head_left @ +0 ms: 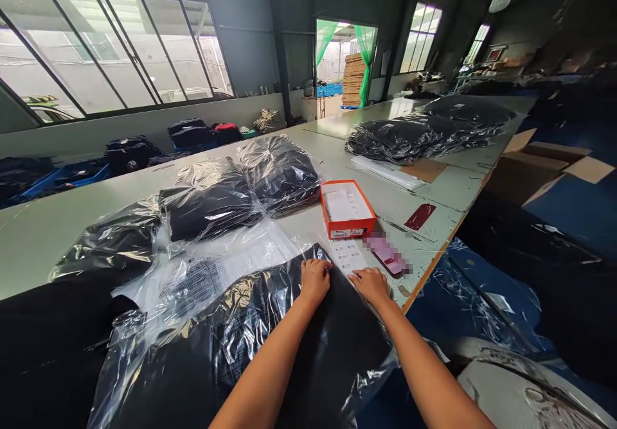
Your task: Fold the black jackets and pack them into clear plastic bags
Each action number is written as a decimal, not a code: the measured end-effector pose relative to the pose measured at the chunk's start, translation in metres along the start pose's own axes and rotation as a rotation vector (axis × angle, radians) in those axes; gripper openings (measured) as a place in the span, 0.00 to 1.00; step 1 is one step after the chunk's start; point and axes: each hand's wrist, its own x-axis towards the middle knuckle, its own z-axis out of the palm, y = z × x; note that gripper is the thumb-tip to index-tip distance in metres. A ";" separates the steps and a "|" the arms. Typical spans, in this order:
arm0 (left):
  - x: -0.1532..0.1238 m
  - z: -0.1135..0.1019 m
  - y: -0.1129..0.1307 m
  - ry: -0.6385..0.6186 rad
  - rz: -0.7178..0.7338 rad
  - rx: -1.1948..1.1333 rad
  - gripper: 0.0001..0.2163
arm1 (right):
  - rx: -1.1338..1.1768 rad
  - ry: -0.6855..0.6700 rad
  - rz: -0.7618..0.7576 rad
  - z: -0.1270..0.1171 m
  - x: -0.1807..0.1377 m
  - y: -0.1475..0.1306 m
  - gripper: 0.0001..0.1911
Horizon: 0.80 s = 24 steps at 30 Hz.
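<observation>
A black garment in a clear plastic bag (270,339) lies in front of me on the grey table (43,230). My left hand (314,280) rests on the bag's far edge with its fingers curled over the plastic. My right hand (370,285) lies beside it, fingers bent down onto the bag's corner, close to a sheet of barcode stickers (348,254). An orange box (347,209) with white labels inside sits just beyond both hands.
Several bagged black garments (231,191) lie across the table, with another pile (414,133) farther off. A blurred pink object (388,255) and a red strip (420,216) lie near the right edge. An open cardboard box (540,166) stands on the blue floor.
</observation>
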 end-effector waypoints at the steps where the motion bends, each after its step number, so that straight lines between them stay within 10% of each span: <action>1: 0.000 -0.001 0.000 0.003 -0.004 0.006 0.13 | 0.054 0.009 -0.006 -0.002 0.003 -0.004 0.16; 24: 0.023 -0.020 -0.063 -0.217 -0.124 0.253 0.25 | 0.406 -0.235 -0.001 0.036 0.135 -0.083 0.20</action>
